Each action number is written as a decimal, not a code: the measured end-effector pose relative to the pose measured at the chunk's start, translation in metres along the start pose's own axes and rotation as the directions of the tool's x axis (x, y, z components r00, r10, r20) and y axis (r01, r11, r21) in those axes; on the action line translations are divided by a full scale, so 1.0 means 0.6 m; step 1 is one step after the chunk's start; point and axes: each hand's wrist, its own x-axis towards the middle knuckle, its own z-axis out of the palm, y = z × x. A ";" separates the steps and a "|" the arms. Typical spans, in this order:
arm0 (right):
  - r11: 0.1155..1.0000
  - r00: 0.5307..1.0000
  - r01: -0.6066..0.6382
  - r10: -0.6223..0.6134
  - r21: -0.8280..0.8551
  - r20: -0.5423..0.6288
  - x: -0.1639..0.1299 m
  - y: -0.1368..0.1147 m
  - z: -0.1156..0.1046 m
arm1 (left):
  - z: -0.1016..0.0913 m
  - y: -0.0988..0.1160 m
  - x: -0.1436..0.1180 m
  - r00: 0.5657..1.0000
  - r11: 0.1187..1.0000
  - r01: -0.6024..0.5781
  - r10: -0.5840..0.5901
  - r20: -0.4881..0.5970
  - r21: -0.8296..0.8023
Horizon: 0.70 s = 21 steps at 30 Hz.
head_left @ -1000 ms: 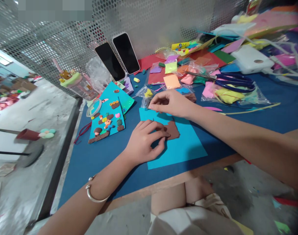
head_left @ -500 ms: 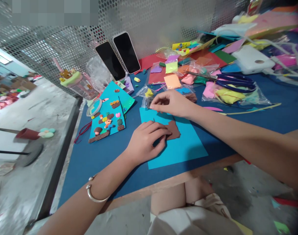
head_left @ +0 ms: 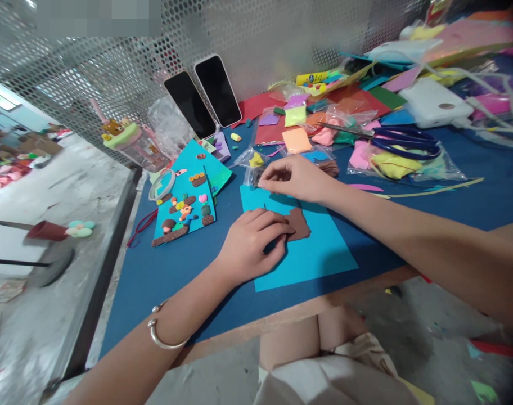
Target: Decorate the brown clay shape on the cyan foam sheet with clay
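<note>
My left hand (head_left: 250, 244) rests on a teal paper sheet (head_left: 315, 256), fingers curled and pinching the edge of a flat brown clay piece (head_left: 299, 223) that lies on the sheet. My right hand (head_left: 294, 177) hovers at the sheet's far edge, its fingertips pinched together beside a small clear bag (head_left: 253, 163) holding yellow and dark clay. Whether something is between those fingertips is too small to tell. A finished teal card (head_left: 184, 208) with small clay figures lies to the left.
Two phones (head_left: 203, 98) lean against the perforated metal wall. Blue scissors (head_left: 408, 143), coloured foam scraps in bags, a white power bank (head_left: 433, 101) with cables, a glue stick (head_left: 313, 77) and a tape ring (head_left: 161, 184) crowd the blue table. A pink cup (head_left: 132, 143) stands at the left edge.
</note>
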 end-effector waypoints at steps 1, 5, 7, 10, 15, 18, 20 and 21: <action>1.000 1.000 -0.009 0.009 -0.011 -0.011 0.000 0.000 0.000 | 0.000 0.000 0.000 1.000 1.000 -0.005 0.005 0.006 0.001; 0.996 0.998 -0.054 0.051 -0.066 -0.036 0.000 0.000 0.001 | -0.002 0.001 -0.001 0.999 0.999 -0.030 0.029 0.039 0.033; 0.995 0.998 -0.060 0.057 -0.082 -0.039 -0.001 -0.001 0.001 | -0.002 0.002 -0.001 0.998 0.998 -0.046 0.044 0.041 0.043; 0.994 0.997 -0.066 0.062 -0.090 -0.044 -0.001 -0.003 0.001 | -0.001 0.004 -0.002 0.999 0.999 -0.024 0.025 -0.035 0.027; 0.994 0.997 -0.070 0.066 -0.089 -0.048 0.000 -0.002 -0.001 | 0.002 0.008 0.000 0.998 1.000 0.006 -0.007 -0.060 -0.014; 0.996 0.998 -0.052 0.050 -0.071 -0.031 -0.001 -0.002 -0.002 | 0.000 0.005 0.006 0.986 0.995 0.061 -0.073 -0.148 -0.082; 0.999 1.000 -0.022 0.022 -0.042 0.005 -0.002 -0.004 -0.003 | -0.003 -0.003 0.009 0.927 0.977 0.176 -0.206 -0.314 -0.122; 1.000 1.000 -0.006 0.007 -0.026 0.027 -0.003 -0.006 -0.004 | -0.005 -0.009 0.010 0.880 0.961 0.235 -0.274 -0.388 -0.145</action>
